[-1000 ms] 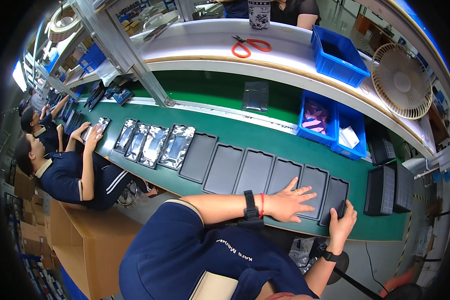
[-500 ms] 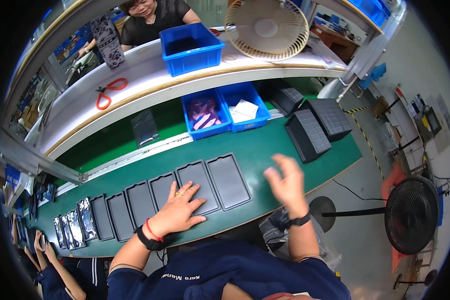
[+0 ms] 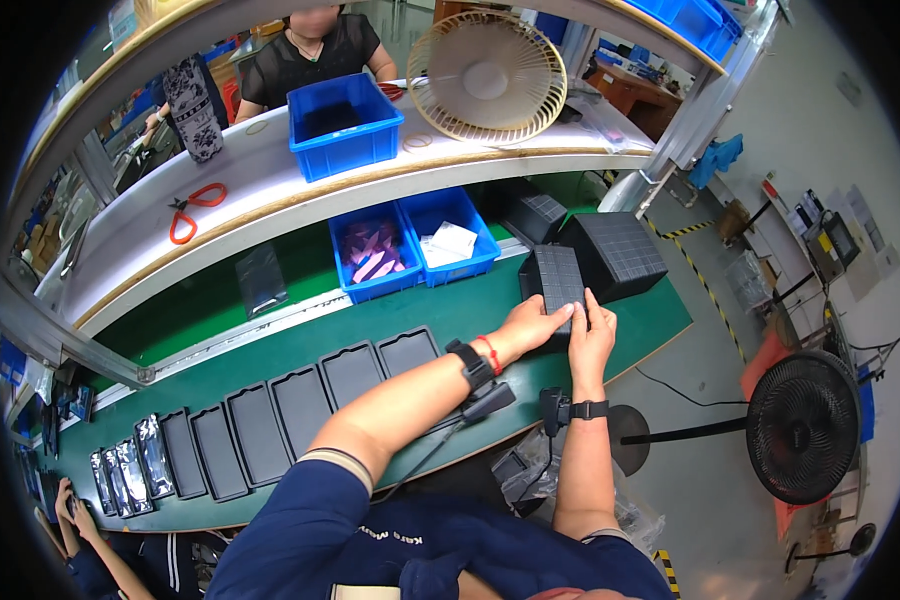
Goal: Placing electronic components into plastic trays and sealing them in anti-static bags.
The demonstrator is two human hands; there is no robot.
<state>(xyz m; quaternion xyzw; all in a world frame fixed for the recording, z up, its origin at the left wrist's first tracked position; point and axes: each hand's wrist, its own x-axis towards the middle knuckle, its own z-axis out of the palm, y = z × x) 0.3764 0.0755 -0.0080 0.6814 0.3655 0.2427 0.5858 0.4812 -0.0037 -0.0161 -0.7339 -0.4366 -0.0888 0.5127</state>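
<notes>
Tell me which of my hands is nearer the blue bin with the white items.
Left. The left hand, at the near end of the black stack, is right of the blue bin and closer to you; the right hand is farther right, beside it.

- Green bench (image 3: 480, 312): contents?
- Dark shallow trays (image 3: 261, 433), one row; silver-covered trays (image 3: 153, 455), left end; black stacks (image 3: 554, 273) with gridded tops, right end; blue bins (image 3: 382, 288), two, rear edge.
- White shelf (image 3: 245, 195) above?
- Red-handled scissors (image 3: 182, 228), one pair; blue box (image 3: 350, 150), one; patterned cylinder (image 3: 194, 112), one.
</notes>
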